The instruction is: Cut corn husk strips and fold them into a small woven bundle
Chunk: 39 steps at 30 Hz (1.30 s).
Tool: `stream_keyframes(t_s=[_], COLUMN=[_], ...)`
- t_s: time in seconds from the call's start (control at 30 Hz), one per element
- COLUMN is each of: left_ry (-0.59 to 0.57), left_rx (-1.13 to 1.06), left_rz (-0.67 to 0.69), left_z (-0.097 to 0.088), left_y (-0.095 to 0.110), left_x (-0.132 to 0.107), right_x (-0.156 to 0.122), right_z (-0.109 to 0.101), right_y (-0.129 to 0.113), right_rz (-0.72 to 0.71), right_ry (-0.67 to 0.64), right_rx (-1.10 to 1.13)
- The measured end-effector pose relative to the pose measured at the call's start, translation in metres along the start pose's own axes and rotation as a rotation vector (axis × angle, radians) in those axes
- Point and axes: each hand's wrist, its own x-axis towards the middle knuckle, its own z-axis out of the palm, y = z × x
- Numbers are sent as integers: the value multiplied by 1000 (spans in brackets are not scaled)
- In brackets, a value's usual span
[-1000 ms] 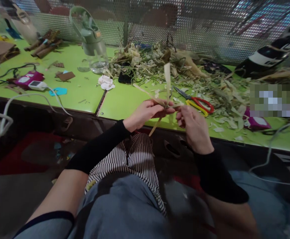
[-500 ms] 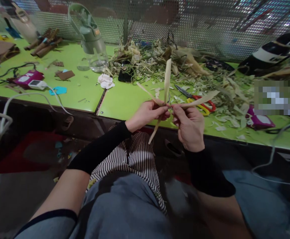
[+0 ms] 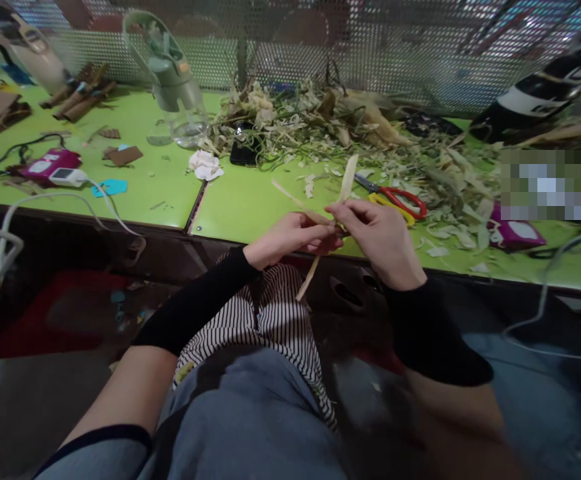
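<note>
Over the table's front edge, my left hand is closed in a pinch on pale dried corn husk strips. One thin strip pokes out to the upper left of it, and another strip end hangs below its fingers. My right hand is closed too, its thumb and fingertips pinching at the base of an upright corn husk strip. The fingertips of both hands nearly meet, and they hide where the strips cross. Just behind my right hand lie scissors with red and yellow handles.
A heap of husk scraps spreads along the back of the green table. Nearby are a phone, crumpled tissue, a water bottle and a dark bottle. Purple devices with cables lie on both sides.
My right hand has turned over and shifted its fingertips up to the upright strip's base. That strip now leans right and shows less length. The strip pointing right no longer shows.
</note>
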Motion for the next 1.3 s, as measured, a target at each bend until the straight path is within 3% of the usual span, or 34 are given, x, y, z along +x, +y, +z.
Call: stream_keyframes(t_s=[0.2,0.3,0.4,0.53,0.63,0.73,0.97,1.1,1.3], left_ry=[67,91,88,72,77,76,-170,-221,-271], left_rx=[-35,-62,-135,-192,-176,-135,42,178,214], left_rz=[39,9,-7,-15,4,16,189,304,319], left_z=[5,5,1,-1,2,5,-3,-8,-13], left_y=[-12,-16,-16,-18,-24,-30,-35,-37,-35], left_x=[1,0,-1,1,5,7,2,0,-6], right_x=[-2,2,6,2,-3,-3,3,3,-1], right_z=[17,19,10,-1,2,8,2,-3,-3], right_y=[3,11,16,8,-3,-8,-9,-16,-21], right_rz=[52,109,142,-37,-196,-239,28,70,96], right_ry=[117,78,35,239,46,-122,-132,-154,-164], right_rx=[203,253,183,-67,-143,-135,156,239,302])
